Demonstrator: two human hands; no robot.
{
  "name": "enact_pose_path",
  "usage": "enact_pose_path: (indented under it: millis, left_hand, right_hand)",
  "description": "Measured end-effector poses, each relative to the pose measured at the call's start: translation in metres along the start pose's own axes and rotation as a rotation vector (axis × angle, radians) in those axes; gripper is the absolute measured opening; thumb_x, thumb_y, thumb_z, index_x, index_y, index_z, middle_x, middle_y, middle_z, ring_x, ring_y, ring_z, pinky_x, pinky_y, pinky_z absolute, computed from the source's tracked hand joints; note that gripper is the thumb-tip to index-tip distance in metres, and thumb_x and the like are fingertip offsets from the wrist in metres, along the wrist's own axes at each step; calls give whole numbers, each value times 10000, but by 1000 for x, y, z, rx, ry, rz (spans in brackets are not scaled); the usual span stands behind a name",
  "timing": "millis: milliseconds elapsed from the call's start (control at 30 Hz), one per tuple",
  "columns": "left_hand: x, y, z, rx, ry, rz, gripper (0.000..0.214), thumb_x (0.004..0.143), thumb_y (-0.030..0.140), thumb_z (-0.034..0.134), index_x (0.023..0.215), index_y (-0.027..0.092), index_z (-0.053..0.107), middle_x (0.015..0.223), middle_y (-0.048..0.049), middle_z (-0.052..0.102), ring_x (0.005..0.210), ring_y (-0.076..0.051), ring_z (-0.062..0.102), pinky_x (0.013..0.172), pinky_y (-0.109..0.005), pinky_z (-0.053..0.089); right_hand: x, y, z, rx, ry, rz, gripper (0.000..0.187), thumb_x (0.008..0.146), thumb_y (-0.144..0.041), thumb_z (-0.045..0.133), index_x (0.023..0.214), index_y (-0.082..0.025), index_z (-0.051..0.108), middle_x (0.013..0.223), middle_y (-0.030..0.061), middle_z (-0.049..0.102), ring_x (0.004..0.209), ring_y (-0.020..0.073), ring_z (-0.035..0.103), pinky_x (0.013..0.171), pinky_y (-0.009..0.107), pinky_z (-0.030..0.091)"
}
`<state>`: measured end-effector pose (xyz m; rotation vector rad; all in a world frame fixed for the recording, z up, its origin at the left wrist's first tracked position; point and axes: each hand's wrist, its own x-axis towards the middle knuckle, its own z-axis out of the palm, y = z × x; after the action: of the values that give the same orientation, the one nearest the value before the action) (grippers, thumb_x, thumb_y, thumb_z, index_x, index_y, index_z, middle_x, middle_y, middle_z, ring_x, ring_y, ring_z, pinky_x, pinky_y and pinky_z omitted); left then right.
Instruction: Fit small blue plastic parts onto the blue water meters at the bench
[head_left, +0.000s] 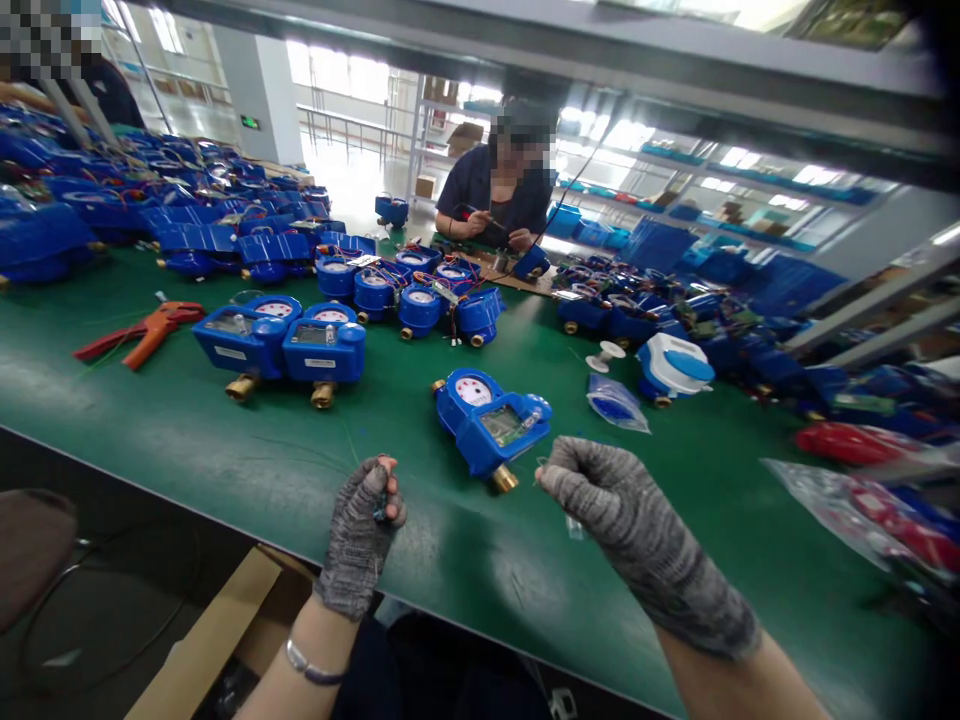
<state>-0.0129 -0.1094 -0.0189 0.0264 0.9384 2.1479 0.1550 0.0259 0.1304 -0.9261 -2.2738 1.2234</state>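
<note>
Both hands wear grey knitted fingerless gloves. My left hand is closed near the table's front edge; a small bluish bit shows between its fingers, too hidden to name. Thin green strands lie on the table just beyond it. My right hand pinches a thin wire, whose short loop sticks out at the fingertips. Between the hands, a little farther off, a blue water meter with a round dial, a windowed box and brass ends rests on the table. Neither hand touches it.
Two blue meters stand left beside orange-handled pliers. More meters fill the back of the green table. At right are a white spool, a plastic bag and a white-lidded meter. A co-worker sits opposite.
</note>
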Motion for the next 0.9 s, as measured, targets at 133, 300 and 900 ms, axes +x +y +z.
enact_pose_path:
  millis: [133, 300, 900]
  left_hand:
    - [-1, 0, -2, 22, -14, 5, 312, 695, 365, 837, 874, 147, 703, 711, -5, 571, 506, -72, 482, 448, -180, 372]
    - [-2, 1, -3, 24, -23, -2, 304, 699, 371, 831, 868, 153, 704, 710, -6, 566, 503, -71, 478, 450, -182, 369]
    - [-2, 1, -4, 2, -41, -25, 286, 727, 364, 815, 889, 158, 701, 720, -8, 569, 515, -71, 484, 472, -185, 368]
  right_hand:
    - [18, -9, 1, -84, -83, 19, 298, 699, -430, 585, 541, -198, 484, 542, -2, 478, 509, 129, 438, 484, 262, 341]
    - [32, -14, 4, -167, -185, -12, 295, 716, -416, 559, 534, -199, 477, 530, -2, 472, 504, 129, 438, 498, 267, 355]
    - [43, -26, 11, -232, -266, -76, 271, 765, -298, 547, 525, -182, 496, 508, -15, 471, 473, 109, 418, 466, 244, 330]
